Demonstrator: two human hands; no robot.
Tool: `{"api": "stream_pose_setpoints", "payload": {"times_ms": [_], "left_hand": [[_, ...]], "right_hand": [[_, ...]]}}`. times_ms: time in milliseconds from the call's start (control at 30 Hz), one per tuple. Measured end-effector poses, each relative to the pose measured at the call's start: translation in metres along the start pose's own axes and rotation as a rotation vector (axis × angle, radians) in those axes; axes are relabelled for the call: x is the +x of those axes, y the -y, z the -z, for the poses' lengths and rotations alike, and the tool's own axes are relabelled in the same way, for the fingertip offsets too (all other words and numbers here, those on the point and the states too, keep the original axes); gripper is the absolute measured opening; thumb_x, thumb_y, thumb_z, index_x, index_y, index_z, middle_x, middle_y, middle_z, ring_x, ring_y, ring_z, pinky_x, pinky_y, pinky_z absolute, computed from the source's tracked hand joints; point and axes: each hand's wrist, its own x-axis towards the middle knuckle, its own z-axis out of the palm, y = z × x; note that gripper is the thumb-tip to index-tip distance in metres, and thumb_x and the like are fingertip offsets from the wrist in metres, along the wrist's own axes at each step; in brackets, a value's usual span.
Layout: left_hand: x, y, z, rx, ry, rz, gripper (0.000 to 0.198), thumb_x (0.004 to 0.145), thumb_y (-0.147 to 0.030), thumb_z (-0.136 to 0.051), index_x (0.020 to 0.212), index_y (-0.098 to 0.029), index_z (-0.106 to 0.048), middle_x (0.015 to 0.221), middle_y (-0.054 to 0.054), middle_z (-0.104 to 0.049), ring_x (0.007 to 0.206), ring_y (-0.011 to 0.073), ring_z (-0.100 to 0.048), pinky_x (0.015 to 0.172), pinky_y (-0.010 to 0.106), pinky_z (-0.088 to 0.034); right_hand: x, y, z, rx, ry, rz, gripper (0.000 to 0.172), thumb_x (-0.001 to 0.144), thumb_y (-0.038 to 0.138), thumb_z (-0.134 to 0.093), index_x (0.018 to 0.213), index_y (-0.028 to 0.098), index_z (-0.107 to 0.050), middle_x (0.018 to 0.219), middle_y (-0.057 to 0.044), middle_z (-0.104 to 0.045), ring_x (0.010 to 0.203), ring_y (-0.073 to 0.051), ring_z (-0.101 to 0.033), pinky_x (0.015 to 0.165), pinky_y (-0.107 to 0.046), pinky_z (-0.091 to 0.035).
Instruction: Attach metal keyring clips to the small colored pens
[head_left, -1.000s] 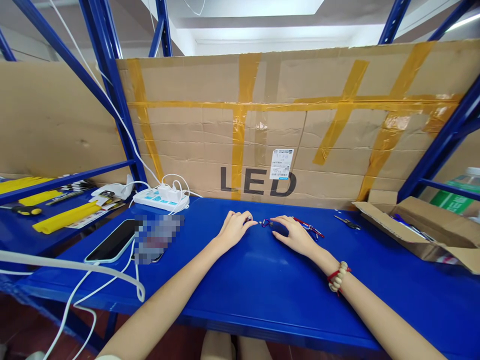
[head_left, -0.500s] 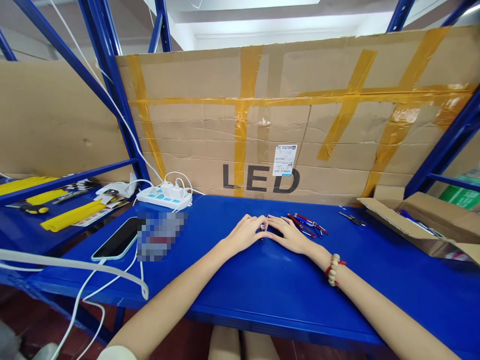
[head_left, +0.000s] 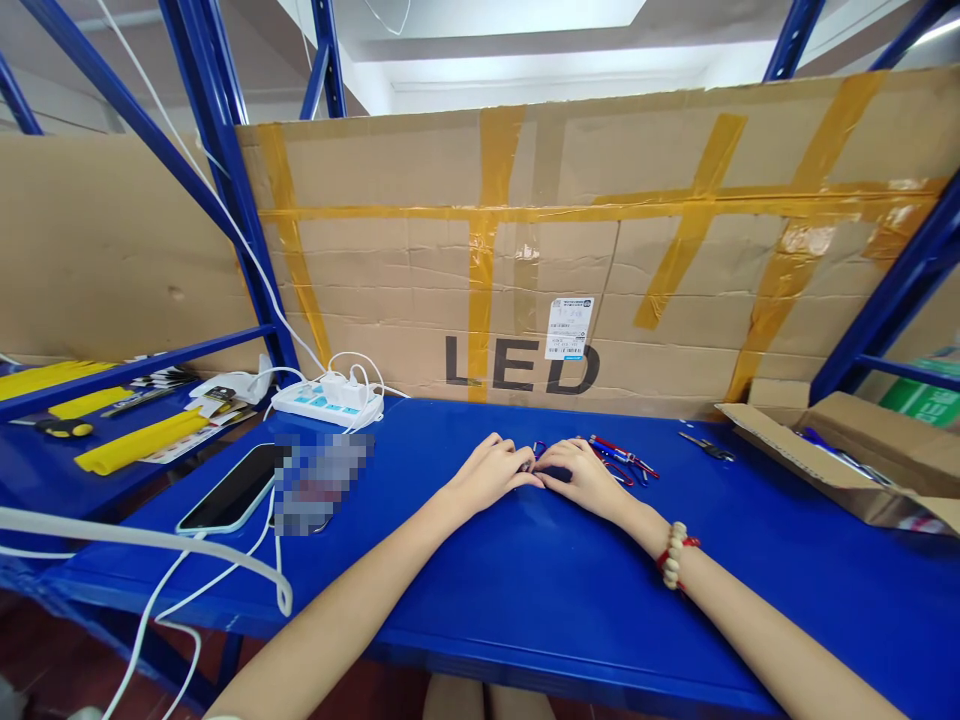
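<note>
- The bench (head_left: 525, 590) was a blue steel shelf, backed by a taped cardboard sheet (head_left: 600, 260) printed "LED".
- The person's two forearms lay across the bench, and the hands met near its middle, toward the back.
- The left hand (head_left: 491, 472) rested palm down, with its fingers curled toward the right.
- The right hand (head_left: 583, 472) rested palm down, with its fingers curled toward the left.
- The fingertips of the two hands were together, touching or nearly so, low on the bench top.
- A small blue clip (head_left: 538, 449) showed just behind the meeting fingertips, partly hidden by them.
- Whether either hand pinched the clip could not be told from this view.
- A heap (head_left: 622, 458) of red and blue pieces lay on the bench just right of the right hand, behind its knuckles.
- A beaded bracelet (head_left: 675, 556) sat on the right wrist.
- A small metal tool (head_left: 705, 447) lay farther right, well apart from the hands.
- An open cardboard box (head_left: 825, 470) stood at the right end of the bench.
- To the left, a phone (head_left: 232, 488) lay face up, with a white cable at its edge.
- A white power strip (head_left: 326, 402) sat against the cardboard sheet, behind the phone.
- Yellow strips (head_left: 135, 440) lay on the neighbouring shelf at far left.
</note>
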Motion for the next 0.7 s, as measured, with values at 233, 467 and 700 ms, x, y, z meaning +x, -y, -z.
{"api": "stream_pose_setpoints", "payload": {"times_ms": [233,467,700], "left_hand": [[-0.0003,0.0003,0.0019,0.05,-0.004,-0.026,0.035,0.084,-0.05,-0.042,0.088,-0.017,-0.052,0.082,0.001,-0.063,0.08,0.0152,-0.055,0.077,0.028,-0.031],[-0.0019,0.001,-0.0005,-0.136,-0.07,0.027,0.031,0.083,-0.049,-0.048,0.084,-0.018,-0.052,0.081,-0.001,-0.062,0.077,0.0136,-0.053,0.078,0.026,-0.032],[-0.0027,0.0003,-0.0029,-0.313,-0.097,0.154,0.026,0.083,-0.046,-0.051,0.086,-0.02,-0.05,0.077,-0.003,-0.061,0.078,0.0138,-0.052,0.081,0.027,-0.034]], "right_hand": [[-0.0009,-0.0003,0.0016,-0.045,-0.001,-0.094,0.025,0.086,0.039,-0.048,0.087,0.025,-0.069,0.088,-0.004,-0.067,0.084,-0.019,-0.058,0.077,-0.036,-0.037],[-0.0011,-0.0012,0.0021,0.049,0.004,-0.101,0.021,0.085,0.035,-0.052,0.084,0.024,-0.069,0.086,-0.003,-0.067,0.082,-0.018,-0.059,0.077,-0.034,-0.041],[-0.001,-0.0047,-0.0007,0.115,-0.026,-0.127,0.014,0.079,0.032,-0.059,0.08,0.021,-0.067,0.084,-0.004,-0.066,0.08,-0.018,-0.059,0.076,-0.034,-0.044]]}}
